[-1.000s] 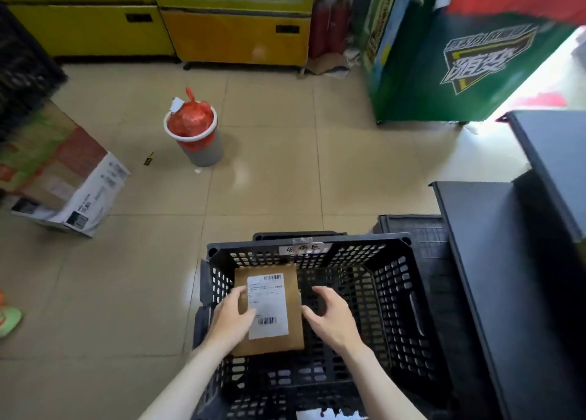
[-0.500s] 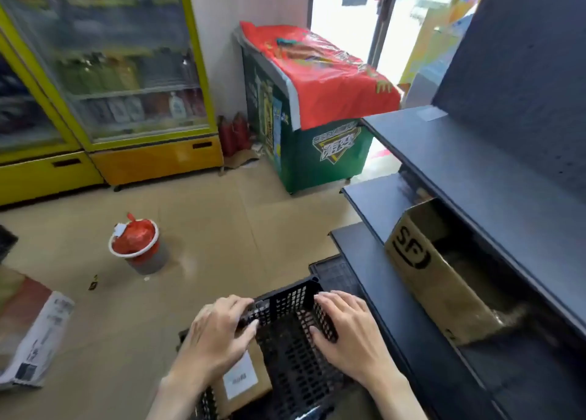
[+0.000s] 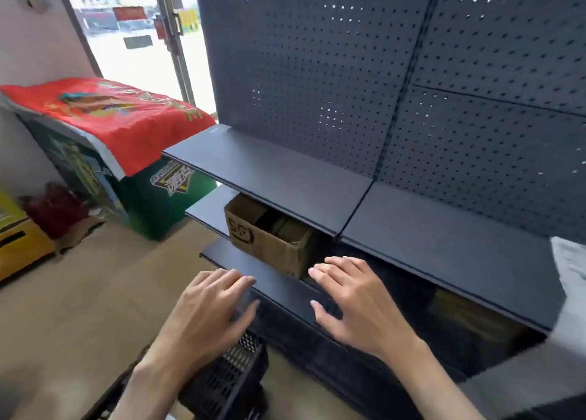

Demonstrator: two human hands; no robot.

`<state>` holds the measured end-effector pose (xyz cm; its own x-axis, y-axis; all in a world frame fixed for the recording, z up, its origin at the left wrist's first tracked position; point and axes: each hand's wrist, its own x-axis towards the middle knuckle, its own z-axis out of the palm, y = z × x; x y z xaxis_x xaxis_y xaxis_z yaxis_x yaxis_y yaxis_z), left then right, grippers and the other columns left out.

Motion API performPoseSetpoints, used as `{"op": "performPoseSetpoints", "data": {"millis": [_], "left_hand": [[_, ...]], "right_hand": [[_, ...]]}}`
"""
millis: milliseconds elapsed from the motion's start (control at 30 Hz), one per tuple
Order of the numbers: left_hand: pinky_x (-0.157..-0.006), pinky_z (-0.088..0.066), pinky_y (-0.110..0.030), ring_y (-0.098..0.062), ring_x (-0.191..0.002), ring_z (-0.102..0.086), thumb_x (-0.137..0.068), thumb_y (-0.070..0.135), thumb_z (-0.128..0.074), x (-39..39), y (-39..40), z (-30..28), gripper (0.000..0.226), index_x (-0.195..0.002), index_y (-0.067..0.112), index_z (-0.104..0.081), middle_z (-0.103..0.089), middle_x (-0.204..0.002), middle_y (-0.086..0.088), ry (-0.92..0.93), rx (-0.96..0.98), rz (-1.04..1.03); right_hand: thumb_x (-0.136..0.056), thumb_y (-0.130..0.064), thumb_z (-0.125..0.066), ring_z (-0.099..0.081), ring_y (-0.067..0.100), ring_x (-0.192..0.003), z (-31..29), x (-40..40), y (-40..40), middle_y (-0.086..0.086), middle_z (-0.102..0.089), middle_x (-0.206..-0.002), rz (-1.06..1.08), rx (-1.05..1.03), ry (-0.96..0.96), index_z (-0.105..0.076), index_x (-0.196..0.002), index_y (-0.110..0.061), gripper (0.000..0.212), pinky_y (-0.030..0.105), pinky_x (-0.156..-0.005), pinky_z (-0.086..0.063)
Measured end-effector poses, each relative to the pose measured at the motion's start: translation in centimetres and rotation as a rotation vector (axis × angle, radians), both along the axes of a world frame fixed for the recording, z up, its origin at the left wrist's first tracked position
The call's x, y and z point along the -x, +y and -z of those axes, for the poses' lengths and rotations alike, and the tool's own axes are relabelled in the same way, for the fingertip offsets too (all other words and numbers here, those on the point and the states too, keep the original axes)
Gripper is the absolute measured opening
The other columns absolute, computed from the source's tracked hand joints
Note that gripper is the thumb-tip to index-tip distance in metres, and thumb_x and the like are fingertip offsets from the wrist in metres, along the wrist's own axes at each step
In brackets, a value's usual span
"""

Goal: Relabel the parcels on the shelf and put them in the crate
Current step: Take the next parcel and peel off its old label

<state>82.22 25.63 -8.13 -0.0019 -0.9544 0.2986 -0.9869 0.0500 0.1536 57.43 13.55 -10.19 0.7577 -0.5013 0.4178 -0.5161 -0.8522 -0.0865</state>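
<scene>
Just beyond both empty, loosely spread hands (image 3: 285, 308), the cardboard box (image 3: 269, 245) sits on the shelf (image 3: 222, 254).

At centre frame the top shelf (image 3: 285, 178) overhangs the cardboard box (image 3: 269, 242) on the shelf below, leaving only a low slot above the box's open top. Dark open space runs right of the box, under the overhang, toward lower right. The lowest shelf's front edge (image 3: 241, 270) lies just before both hands (image 3: 358, 302). The black crate (image 3: 231, 378) blocks bottom centre; bare floor (image 3: 79, 292) stays open at lower left.
</scene>
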Motion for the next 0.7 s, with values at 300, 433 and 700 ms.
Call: {"op": "performPoseSetpoints", "data": {"millis": [300,433,700], "left_hand": [[-0.080,-0.052,-0.036,-0.019,-0.094,-0.067,-0.087,0.042,-0.058,17.1,-9.6,-2.0,0.031,-0.108,0.022,-0.071,-0.069,-0.102,0.008,-0.052,0.035,0.295],[-0.080,-0.052,-0.036,-0.020,-0.094,-0.067,-0.090,0.044,-0.050,25.5,-13.2,-2.5,0.033,-0.105,0.023,-0.070,-0.068,-0.100,0.007,-0.072,0.004,0.388],[-0.071,-0.052,-0.036,-0.023,-0.086,-0.069,-0.084,0.033,-0.057,40.3,-18.0,-2.6,0.029,-0.101,0.017,-0.073,-0.070,-0.094,0.002,-0.079,-0.016,0.514]], "right_hand": [[-0.092,-0.040,-0.062,-0.064,0.021,-0.115,-2.9,18.1,-2.0,-0.001,-0.073,-0.117,0.246,0.085,0.024,-0.072,-0.118,-0.014,0.038,0.037,-0.103,-0.047],[-0.090,-0.038,-0.063,-0.066,0.023,-0.112,-2.8,26.0,-3.1,0.001,-0.074,-0.114,0.332,0.104,0.020,-0.073,-0.115,-0.012,0.038,0.039,-0.099,-0.050],[-0.087,-0.035,-0.063,-0.066,0.024,-0.107,-1.6,40.8,-4.2,0.002,-0.073,-0.111,0.489,0.116,0.011,-0.073,-0.113,-0.010,0.038,0.036,-0.094,-0.047]]}}
